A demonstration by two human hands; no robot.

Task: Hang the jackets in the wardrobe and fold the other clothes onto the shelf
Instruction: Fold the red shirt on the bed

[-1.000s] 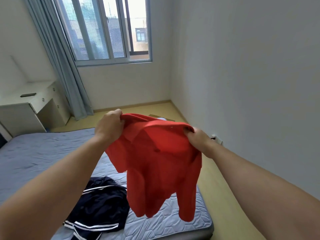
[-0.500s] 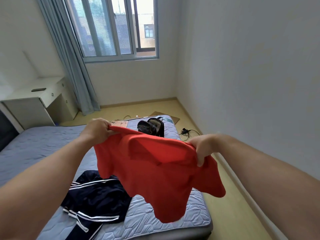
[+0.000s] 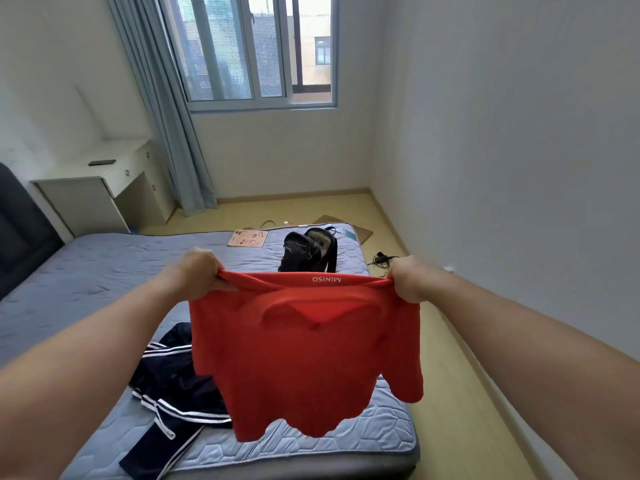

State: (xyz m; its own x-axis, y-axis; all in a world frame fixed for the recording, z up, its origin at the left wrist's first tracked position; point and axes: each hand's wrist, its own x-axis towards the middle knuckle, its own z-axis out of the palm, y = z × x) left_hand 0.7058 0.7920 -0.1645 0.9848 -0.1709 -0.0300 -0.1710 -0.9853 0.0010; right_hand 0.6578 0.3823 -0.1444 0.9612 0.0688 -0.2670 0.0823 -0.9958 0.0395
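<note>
1. The left hand [image 3: 199, 273] and right hand [image 3: 412, 282] had fingers curled tight on the red shirt [image 3: 304, 355], held up above the bed [image 3: 86, 271].
2. A loose grip could have dropped it on the dark jacket [image 3: 173, 382] at 7 o'clock.
3. Its bottom hung uneven, so the fold could have come out messy.

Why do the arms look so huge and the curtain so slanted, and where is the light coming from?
Head view: the wide lens stretches whatever is near the edges, so the arms balloon and the curtain leans. Head view: daylight enters through the window, whose right pane looks washed out. Head view: the red shirt is sharp, lettering readable.
</note>
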